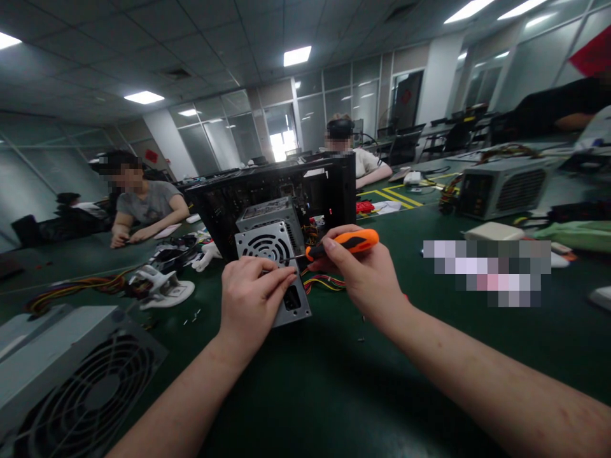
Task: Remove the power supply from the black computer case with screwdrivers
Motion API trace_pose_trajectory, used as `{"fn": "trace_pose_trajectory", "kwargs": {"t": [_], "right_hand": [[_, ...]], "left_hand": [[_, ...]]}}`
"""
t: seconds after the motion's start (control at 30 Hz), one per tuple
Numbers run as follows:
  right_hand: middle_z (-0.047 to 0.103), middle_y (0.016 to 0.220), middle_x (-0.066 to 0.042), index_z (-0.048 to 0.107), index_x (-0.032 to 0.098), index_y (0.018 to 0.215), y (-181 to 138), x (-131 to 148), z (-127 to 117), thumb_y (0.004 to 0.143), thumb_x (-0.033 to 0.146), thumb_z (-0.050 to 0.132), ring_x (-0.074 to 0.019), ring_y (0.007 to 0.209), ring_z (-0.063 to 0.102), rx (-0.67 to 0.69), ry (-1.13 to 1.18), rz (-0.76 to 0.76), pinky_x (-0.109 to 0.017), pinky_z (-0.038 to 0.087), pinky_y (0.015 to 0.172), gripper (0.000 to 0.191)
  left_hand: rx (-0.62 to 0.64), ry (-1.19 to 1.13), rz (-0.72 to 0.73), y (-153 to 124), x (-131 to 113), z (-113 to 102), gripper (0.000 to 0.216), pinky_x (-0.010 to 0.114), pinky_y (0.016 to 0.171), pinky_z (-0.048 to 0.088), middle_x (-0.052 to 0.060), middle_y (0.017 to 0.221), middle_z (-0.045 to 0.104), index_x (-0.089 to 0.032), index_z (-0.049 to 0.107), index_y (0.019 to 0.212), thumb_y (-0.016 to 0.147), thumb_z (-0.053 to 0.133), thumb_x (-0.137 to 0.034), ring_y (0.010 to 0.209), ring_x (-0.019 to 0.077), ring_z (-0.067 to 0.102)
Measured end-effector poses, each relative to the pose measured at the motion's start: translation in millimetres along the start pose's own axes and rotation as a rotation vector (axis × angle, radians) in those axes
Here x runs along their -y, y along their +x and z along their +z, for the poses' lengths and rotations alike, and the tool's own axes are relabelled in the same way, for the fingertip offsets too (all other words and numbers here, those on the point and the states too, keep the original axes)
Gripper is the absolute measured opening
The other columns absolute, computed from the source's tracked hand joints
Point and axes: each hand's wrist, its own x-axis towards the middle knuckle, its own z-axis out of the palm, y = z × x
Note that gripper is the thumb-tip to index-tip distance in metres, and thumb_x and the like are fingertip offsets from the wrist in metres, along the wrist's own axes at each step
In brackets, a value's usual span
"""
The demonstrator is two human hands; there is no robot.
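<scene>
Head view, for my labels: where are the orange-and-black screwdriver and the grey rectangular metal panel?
Orange-and-black screwdriver (357,241): head view, handle.
Grey rectangular metal panel (266,245): head view, round grille.

Tip of screwdriver (360,240) too small to make out by left hand (251,289); near-left power supply (71,356) cut off; item at right (491,270) blurred.

This looks like an office doubling as a computer-hardware workshop, with light panels (297,56) in the gridded ceiling (205,32) at the top, glass partitions (219,137) below, chairs (405,147) at upper right, and an open computer case (344,191) and power supplies (261,238) on the green desk (405,381).
</scene>
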Motion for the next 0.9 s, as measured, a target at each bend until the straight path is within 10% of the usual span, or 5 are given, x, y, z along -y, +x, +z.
{"fn": "trace_pose_trajectory", "kwargs": {"t": [0.4, 0.9], "right_hand": [[0.066, 0.073, 0.002, 0.061, 0.022, 0.083, 1.7, -2.7, -0.3, 0.071, 0.055, 0.083, -0.0159, 0.062, 0.068, 0.013, 0.005, -0.011, -0.034, 0.061, 0.063, 0.042], [0.066, 0.072, 0.002, 0.061, 0.022, 0.082, 2.3, -3.4, -1.0, 0.070, 0.055, 0.084, -0.0152, 0.062, 0.068, 0.015, 0.005, -0.021, -0.031, 0.060, 0.062, 0.042]], "left_hand": [[0.000, 0.198, 0.183, 8.2, -5.5, 0.6, 0.017, 0.038, 0.071, 0.033, 0.002, 0.073, 0.069, -0.021, 0.078, 0.085, 0.096, 0.064, -0.022, 0.074, 0.0219, 0.058], [0.042, 0.101, 0.060, 13.5, -4.2, 2.8, 0.008, 0.037, 0.069, 0.036, 0.001, 0.073, 0.069, -0.020, 0.077, 0.076, 0.084, 0.080, -0.021, 0.073, 0.0223, 0.061]]}}
